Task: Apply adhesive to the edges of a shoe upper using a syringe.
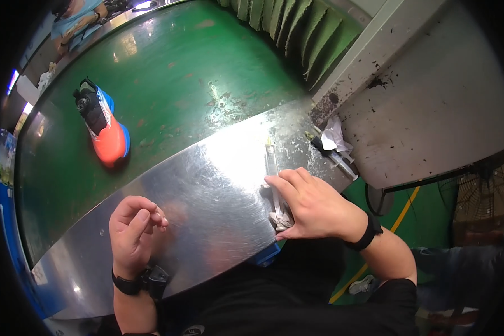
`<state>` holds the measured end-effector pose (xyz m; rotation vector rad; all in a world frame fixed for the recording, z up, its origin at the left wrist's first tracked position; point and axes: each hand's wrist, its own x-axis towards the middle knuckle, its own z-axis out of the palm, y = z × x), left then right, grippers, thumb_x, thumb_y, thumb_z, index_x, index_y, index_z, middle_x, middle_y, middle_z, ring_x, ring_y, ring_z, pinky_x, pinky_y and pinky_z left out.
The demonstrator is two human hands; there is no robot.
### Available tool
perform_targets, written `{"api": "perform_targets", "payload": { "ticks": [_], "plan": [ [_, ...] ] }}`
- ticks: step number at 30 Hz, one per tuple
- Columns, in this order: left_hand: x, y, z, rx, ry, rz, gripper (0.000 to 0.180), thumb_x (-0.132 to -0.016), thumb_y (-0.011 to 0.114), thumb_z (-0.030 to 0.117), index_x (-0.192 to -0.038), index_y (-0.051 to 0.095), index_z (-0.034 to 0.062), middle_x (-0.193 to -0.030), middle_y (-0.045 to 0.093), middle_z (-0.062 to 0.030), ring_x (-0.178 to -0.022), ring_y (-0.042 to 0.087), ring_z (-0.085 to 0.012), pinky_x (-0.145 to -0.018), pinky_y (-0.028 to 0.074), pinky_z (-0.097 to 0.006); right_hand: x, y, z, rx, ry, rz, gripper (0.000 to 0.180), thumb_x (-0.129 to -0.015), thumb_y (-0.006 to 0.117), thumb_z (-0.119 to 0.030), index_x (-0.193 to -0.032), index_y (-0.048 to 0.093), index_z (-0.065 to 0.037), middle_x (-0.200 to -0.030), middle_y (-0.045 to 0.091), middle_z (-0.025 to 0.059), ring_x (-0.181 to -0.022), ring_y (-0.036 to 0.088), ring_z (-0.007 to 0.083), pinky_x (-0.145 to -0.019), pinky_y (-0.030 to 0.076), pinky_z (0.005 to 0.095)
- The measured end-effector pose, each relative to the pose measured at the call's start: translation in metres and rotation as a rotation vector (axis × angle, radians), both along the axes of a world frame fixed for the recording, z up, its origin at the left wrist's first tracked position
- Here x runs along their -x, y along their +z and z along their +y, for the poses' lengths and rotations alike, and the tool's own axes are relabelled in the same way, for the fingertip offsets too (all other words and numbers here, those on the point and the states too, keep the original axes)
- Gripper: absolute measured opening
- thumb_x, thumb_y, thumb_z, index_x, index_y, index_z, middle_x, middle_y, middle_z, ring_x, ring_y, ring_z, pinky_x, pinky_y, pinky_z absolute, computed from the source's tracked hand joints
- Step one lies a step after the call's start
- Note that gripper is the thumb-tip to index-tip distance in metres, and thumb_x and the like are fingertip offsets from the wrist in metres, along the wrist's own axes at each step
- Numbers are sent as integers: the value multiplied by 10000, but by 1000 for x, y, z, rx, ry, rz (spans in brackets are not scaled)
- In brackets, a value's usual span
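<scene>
A clear syringe (271,162) with a yellowish tip lies on the metal table edge (207,207), its tip pointing away from me. My right hand (319,207) is closed around its near part, index finger on the barrel and thumb by the plunger end. A crumpled whitish wad (281,220) sits at that end, under the hand. My left hand (133,229) hovers over the metal to the left, fingers curled in and thumb against them; nothing shows in it. Beyond it, an orange, blue and black shoe (107,143) stands on the green belt (173,89).
A second syringe (341,163), a dark small item and white tissue (333,134) lie at the right by a grey machine panel (431,106). Green strip curtains (297,28) hang at the far end. Another person (78,25) stands at the far left. A fan (476,196) is at right.
</scene>
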<state>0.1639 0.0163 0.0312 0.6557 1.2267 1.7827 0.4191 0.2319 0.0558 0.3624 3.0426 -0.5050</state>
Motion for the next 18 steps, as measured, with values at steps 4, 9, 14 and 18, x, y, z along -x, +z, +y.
{"api": "perform_targets", "payload": {
  "ticks": [4, 9, 14, 18],
  "plan": [
    [0, 1, 2, 22, 9, 1, 124, -902, 534, 100, -972, 569, 4, -804, 600, -74, -746, 602, -184, -661, 473, -279, -7, -5, 1, 190, -36, 151, 968, -589, 837, -349, -1352, 335, -28, -1140, 459, 178, -983, 494, 302, -866, 451, 376],
    [2, -2, -3, 60, 20, 3, 126, -910, 525, 97, -979, 570, 2, -806, 602, -75, -748, 600, -181, -660, 475, -277, -23, -7, -5, 1012, -204, 145, 1047, -632, 833, -354, -1423, 225, -36, -1230, 378, 157, -1036, 471, 233, -930, 394, 358],
    [-1, -14, 16, 111, 19, -51, 110, -932, 474, 96, -988, 523, 15, -776, 539, -65, -703, 538, -145, -614, 433, -252, -11, -36, -12, 462, -80, 551, 1064, -605, 843, -362, -1390, 241, 28, -1287, 376, 209, -1170, 409, 348, -987, 342, 400],
    [12, -25, -7, 115, 119, -34, 117, -942, 500, 122, -1016, 496, 32, -796, 496, -37, -724, 499, -108, -634, 428, -238, 20, -67, -21, 267, 34, 733, 1075, -518, 834, -425, -1350, 316, 17, -1217, 418, 193, -1111, 428, 372, -938, 351, 438]
  ]
}}
